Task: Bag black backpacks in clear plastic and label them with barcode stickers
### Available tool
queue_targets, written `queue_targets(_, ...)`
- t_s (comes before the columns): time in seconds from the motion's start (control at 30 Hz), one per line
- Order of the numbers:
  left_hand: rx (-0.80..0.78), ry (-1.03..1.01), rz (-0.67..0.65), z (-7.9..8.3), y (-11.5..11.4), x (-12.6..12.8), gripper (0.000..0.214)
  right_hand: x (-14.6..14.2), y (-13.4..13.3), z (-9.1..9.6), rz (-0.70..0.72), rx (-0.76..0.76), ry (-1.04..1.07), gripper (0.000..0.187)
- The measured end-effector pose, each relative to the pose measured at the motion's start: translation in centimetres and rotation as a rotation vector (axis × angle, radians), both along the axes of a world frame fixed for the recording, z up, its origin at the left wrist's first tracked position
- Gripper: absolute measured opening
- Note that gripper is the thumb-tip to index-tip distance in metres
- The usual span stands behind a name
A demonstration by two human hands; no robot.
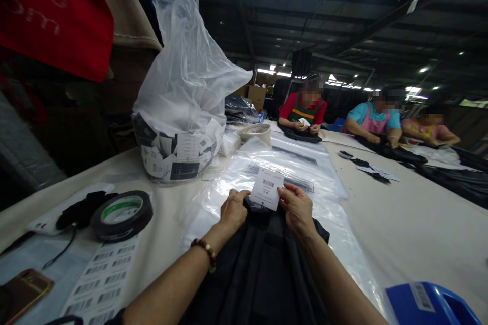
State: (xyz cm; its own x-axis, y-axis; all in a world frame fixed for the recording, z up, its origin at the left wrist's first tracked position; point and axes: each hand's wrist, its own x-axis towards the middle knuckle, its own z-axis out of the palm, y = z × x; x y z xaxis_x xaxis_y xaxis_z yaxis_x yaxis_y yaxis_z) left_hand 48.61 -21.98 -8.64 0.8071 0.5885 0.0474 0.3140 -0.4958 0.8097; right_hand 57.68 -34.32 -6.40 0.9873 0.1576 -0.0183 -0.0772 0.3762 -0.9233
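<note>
A white hang tag (266, 189) with a barcode stands up at the top of a black fabric item (263, 269). My right hand (296, 208) pinches the tag's right edge between thumb and fingers. On the other side, my left hand (233, 210) is closed at the tag's lower left, its fingers on the black fabric; how much of the tag it grips is hard to see. Under the fabric lie clear plastic bags (328, 183) with printed panels, stacked flat on the pale table (412, 218).
A clear plastic sack (183, 86) full of printed tags stands at left. Nearby are a roll of black tape (122, 216), barcode label sheets (102, 279) and a phone (26, 292). A blue plastic object (430, 304) sits at lower right. Several co-workers (303, 106) handle black items across the table.
</note>
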Motion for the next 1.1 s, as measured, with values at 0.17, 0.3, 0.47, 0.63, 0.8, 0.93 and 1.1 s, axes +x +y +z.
queue_targets(0.17, 0.361, -0.032, -0.162, 0.1, 1.4, 0.1, 0.024, 0.1, -0.6, 0.4, -0.072, 0.047, -0.013, 0.044)
queue_targets(0.3, 0.604, -0.053, -0.268, 2.1, 2.7, -0.4, 0.021, 0.2, -1.1, 0.4, -0.135, 0.075, -0.022, 0.046)
queue_targets(0.47, 0.894, -0.081, -0.385, 4.0, 2.9, -2.0, 0.019, -0.3, -1.3, -0.2, -0.159, 0.068, -0.033, 0.045)
queue_targets(0.63, 1.090, -0.158, -0.451, 4.3, 1.8, -3.3, 0.022, -1.1, -1.4, -0.8, -0.171, 0.028, -0.069, 0.045)
queue_targets(0.8, 1.255, -0.300, -0.487, 5.4, 0.7, -3.6, 0.025, -1.7, -1.4, -0.9, -0.135, -0.037, -0.147, 0.044)
queue_targets(0.93, 1.397, -0.415, -0.499, 6.7, 0.2, -3.2, 0.024, -2.3, -1.3, -0.2, -0.066, -0.081, -0.248, 0.043)
queue_targets(1.1, 1.378, -0.314, -0.584, 8.6, -0.1, -2.7, 0.021, -3.2, -1.5, 0.6, 0.061, -0.137, -0.372, 0.037)
